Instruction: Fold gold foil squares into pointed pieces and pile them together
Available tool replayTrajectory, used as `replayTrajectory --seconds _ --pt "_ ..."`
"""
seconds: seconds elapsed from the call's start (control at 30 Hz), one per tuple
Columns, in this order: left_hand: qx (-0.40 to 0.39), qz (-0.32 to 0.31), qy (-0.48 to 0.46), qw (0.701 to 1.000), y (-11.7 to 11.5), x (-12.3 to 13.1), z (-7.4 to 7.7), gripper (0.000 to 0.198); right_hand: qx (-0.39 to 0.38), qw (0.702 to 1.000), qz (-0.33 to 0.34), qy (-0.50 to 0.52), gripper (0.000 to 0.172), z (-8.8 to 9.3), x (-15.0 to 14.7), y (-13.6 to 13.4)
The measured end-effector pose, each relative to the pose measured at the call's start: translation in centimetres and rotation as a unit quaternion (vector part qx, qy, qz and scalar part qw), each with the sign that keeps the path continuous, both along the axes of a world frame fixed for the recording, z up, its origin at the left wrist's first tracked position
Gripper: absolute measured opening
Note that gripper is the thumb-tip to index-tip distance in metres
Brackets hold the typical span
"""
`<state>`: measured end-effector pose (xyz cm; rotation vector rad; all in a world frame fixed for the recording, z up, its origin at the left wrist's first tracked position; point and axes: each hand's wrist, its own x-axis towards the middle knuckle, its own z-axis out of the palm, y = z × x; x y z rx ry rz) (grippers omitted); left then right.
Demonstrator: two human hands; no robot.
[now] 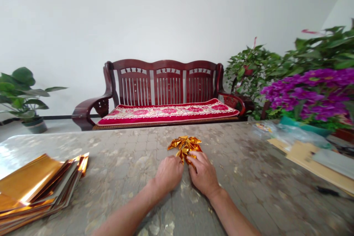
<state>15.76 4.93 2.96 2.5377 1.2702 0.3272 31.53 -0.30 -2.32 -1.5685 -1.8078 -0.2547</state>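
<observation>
A folded gold foil paper piece (184, 144) lies on the mottled table (124, 169), just past my fingers. My left hand (168, 174) rests on the table with its fingers curled and pinching the near edge of the foil piece. My right hand (204, 173) sits beside it, fingers bent and pressing on the same edge. Both forearms reach in from the bottom of the view.
A stack of gold foil sheets (35, 188) lies at the table's left. At the right are a clear plastic bag (287, 134), brown cardboard (312, 162) and purple flowers (318, 96). A wooden bench (166, 92) with a red cushion stands behind, a potted plant (23, 96) at far left.
</observation>
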Motion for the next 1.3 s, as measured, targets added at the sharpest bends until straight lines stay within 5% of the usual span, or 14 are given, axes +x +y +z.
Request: replayTrajectory --seconds 0.4,0.63,0.8,1.3 --pt "-0.036 -0.019 -0.117 0.992 1.2 1.2 -1.6 0.029 0.022 0.999 0.01 0.026 0.03 -0.1 0.1 0.1" --pt "-0.002 0.114 -0.162 0.98 6.5 -0.3 -3.0 0.028 0.084 0.991 -0.027 0.096 0.027 -0.5 0.9 0.4" --pt "-0.004 0.147 -0.153 0.977 9.1 -0.4 -4.3 0.034 0.102 0.977 -0.085 0.169 0.026 -1.1 2.5 0.9" --pt "-0.043 0.115 -0.16 0.979 8.2 0.7 -4.9 0.024 0.066 0.95 -0.11 0.284 0.03 -1.8 3.7 1.4"
